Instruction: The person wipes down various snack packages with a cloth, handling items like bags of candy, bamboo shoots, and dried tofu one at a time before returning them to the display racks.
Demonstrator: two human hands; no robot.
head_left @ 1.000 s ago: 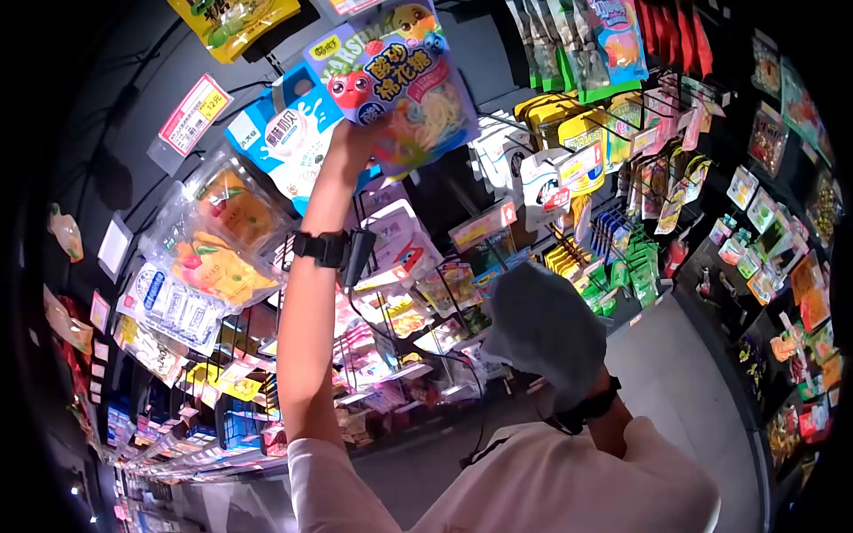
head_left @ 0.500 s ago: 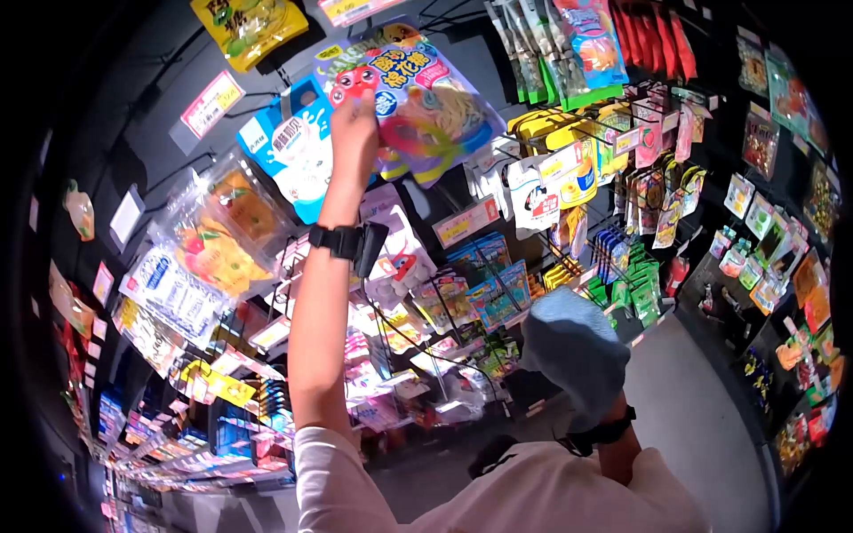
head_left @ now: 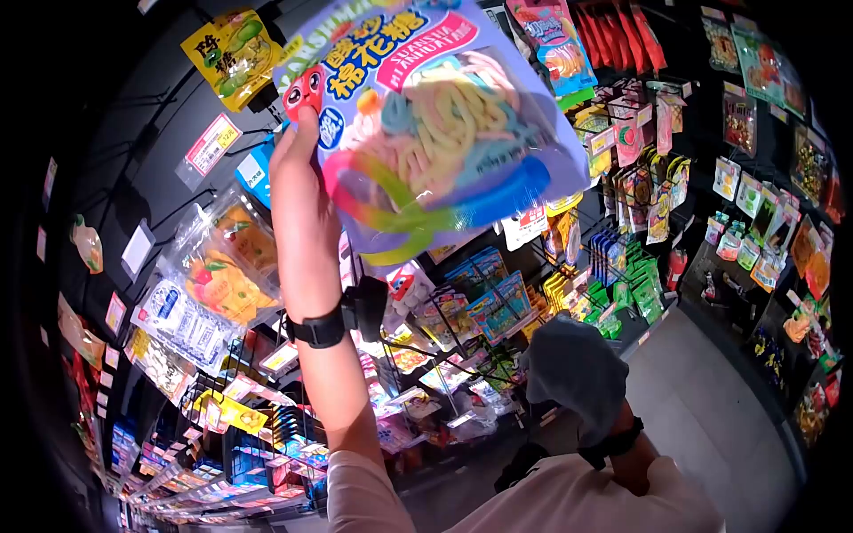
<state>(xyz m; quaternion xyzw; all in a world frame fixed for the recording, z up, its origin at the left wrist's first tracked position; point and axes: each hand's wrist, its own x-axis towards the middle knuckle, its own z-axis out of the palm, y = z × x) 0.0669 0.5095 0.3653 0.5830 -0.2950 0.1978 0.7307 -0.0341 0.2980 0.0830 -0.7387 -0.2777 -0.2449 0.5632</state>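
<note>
My left hand (head_left: 305, 209) grips the left edge of a purple bag of marshmallow candy (head_left: 462, 115), with the thumb on its front. Through the clear window of the bag, pastel twisted strands show, above a printed rainbow-coloured loop. The bag is tilted and held up close in front of the hanging packs. Lower right, my right hand (head_left: 577, 377) is covered by a grey-blue cloth, like a mitten or sock. Its fingers are hidden, so whether it is open or closed cannot be seen. A black band (head_left: 622, 440) circles that wrist.
Hanging snack packs line the rack: a yellow bag (head_left: 233, 58), dried-fruit bags (head_left: 222, 280), a blue pack (head_left: 258, 173), green packs (head_left: 644, 293) and red packs (head_left: 622, 37). Metal hooks and price tags (head_left: 213, 142) stick out. A grey floor aisle (head_left: 702, 391) runs at lower right.
My left hand has brought the purple bag closer, so it looks larger and hides more of the rack. The cloth-covered right hand has shifted slightly down.
</note>
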